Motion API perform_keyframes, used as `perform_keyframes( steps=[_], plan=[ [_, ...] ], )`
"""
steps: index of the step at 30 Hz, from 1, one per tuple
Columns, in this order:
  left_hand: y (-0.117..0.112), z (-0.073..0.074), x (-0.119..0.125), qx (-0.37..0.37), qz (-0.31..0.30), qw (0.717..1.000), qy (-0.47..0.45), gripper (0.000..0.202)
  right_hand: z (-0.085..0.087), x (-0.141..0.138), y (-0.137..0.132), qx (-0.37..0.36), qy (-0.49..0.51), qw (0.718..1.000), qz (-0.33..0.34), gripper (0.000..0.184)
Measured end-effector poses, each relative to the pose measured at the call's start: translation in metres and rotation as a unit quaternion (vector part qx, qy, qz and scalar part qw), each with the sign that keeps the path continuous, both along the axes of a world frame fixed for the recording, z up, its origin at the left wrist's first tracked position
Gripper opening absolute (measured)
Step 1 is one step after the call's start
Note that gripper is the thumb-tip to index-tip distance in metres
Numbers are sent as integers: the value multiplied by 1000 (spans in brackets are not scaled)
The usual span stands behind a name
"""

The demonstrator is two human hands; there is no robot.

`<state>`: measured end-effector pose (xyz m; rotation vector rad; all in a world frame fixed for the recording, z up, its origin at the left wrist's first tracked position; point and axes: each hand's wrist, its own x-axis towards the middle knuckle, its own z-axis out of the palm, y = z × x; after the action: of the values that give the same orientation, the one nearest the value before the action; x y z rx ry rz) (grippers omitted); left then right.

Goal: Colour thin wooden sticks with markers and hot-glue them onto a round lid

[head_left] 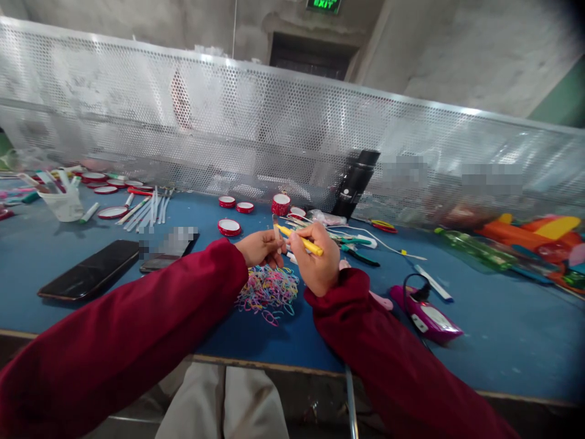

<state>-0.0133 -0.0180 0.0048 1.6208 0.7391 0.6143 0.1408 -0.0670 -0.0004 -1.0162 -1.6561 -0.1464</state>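
Observation:
My left hand is closed, pinching a slim, pale stick with a dark tip that stands nearly upright. In my right hand is a yellow pen, its front end pointing left and meeting or passing close by the stick; I cannot tell whether they touch. Just below both hands lies a loose heap of small coloured rubber bands on the blue table. Small round red-rimmed tins with white tops sit beyond my left hand.
Two phones, one a black phone, lie left. A white cup of markers stands farther left, near pale sticks. Behind are a black bottle and a perforated metal screen. Pliers, a cable and a purple device lie right.

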Motion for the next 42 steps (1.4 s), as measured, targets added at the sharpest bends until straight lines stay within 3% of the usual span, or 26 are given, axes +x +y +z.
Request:
perform_keyframes(
  steps=[24, 31, 42],
  plan=[
    [2, 0, 0, 0, 7, 1000, -4, 21, 0, 0, 0, 2, 20, 1000, 20, 8],
    [1, -2, 1, 2, -5, 1000, -4, 22, -3, -3, 0, -1, -4, 1000, 0, 8],
    [-4, 4, 2, -13, 19, 1000, -3, 18, -2, -1, 0, -1, 12, 1000, 16, 8]
  ],
)
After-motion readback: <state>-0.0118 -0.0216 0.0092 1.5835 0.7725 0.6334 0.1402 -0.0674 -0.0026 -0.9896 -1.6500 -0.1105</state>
